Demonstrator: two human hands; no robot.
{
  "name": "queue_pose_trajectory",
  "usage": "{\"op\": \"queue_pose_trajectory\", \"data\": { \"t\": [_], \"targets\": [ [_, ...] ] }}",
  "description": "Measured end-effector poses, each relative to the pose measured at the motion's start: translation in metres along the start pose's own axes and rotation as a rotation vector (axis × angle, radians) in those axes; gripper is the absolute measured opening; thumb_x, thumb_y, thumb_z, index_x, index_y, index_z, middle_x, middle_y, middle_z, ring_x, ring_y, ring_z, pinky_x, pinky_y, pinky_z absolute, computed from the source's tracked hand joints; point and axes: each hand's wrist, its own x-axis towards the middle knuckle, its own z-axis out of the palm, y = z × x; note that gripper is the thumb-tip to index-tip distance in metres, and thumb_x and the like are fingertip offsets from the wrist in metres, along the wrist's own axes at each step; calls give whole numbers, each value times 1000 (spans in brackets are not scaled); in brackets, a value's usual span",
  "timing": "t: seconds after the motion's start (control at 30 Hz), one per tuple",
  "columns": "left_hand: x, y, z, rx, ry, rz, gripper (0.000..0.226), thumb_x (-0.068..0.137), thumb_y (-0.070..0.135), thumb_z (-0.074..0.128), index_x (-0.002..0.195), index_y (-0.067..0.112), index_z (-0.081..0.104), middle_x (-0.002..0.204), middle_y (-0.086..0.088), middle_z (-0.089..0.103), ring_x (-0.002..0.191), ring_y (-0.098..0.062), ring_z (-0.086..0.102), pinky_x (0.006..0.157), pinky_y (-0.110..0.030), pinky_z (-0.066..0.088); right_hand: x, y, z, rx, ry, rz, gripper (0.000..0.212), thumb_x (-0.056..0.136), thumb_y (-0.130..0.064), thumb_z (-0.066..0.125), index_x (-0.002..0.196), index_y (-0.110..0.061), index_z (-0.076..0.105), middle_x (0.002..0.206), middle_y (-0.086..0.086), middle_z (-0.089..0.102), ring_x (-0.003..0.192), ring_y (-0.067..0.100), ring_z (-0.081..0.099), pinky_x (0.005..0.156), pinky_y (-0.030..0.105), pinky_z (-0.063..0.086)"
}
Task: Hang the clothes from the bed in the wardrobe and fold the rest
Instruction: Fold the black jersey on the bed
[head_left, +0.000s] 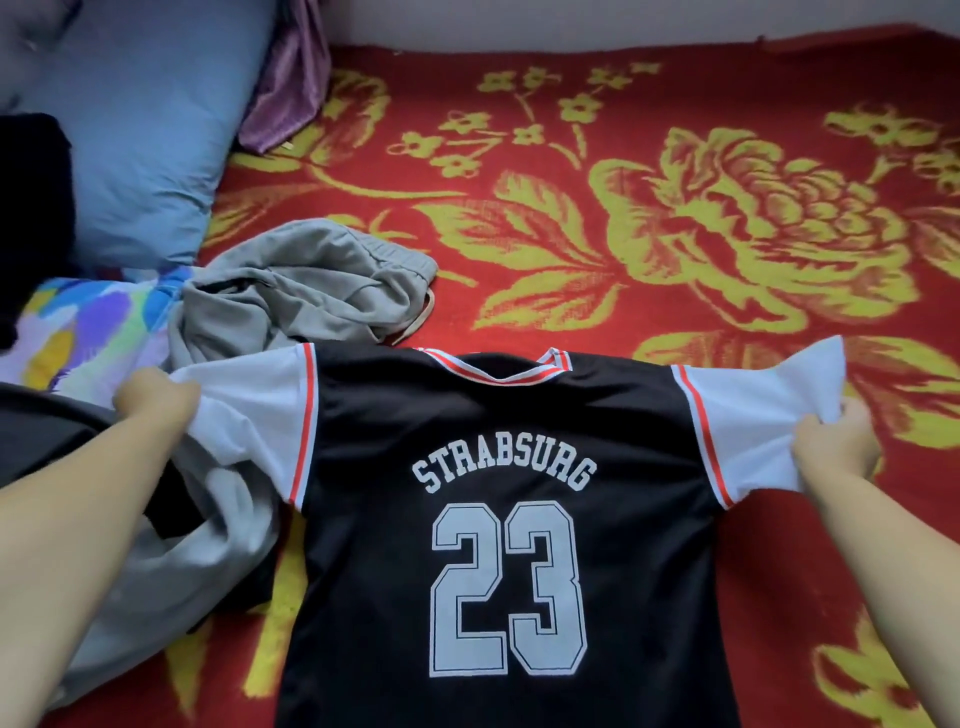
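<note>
A black jersey (498, 431) with white sleeves, red trim, the word STRABSURG and the number 23 is spread back side up over the red flowered blanket (675, 171). My left hand (156, 400) grips its left white sleeve. My right hand (836, 441) grips the right white sleeve, pulling the shirt flat between both hands. A crumpled grey garment (306, 291) lies just beyond the jersey's left shoulder. More grey and dark cloth (171, 561) is heaped under my left forearm.
A blue pillow (150, 130) sits at the far left with a purple cloth (291, 83) beside it. A multicoloured fabric (83, 332) and a black item (31, 208) lie at the left edge. The blanket stretches to the right and back.
</note>
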Motion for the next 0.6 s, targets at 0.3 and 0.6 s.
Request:
{"op": "queue_pose_trajectory", "data": {
  "t": [0.3, 0.6],
  "targets": [
    [-87, 90, 20, -677, -604, 103, 16, 89, 27, 59, 84, 13, 52, 76, -13, 55, 68, -25, 56, 48, -26, 49, -70, -46, 47, -129, -483, -450, 41, 90, -21, 61, 129, -11, 50, 100, 17, 63, 89, 33, 61, 72, 34, 41],
    [-56, 135, 84, -303, -177, 515, 22, 90, 17, 52, 105, 7, 65, 105, -13, 68, 101, -32, 61, 87, -37, 47, -9, -84, 106, -164, -270, -639, 26, 95, -10, 47, 110, -8, 67, 104, 11, 68, 99, 28, 62, 80, 33, 43]
  ]
}}
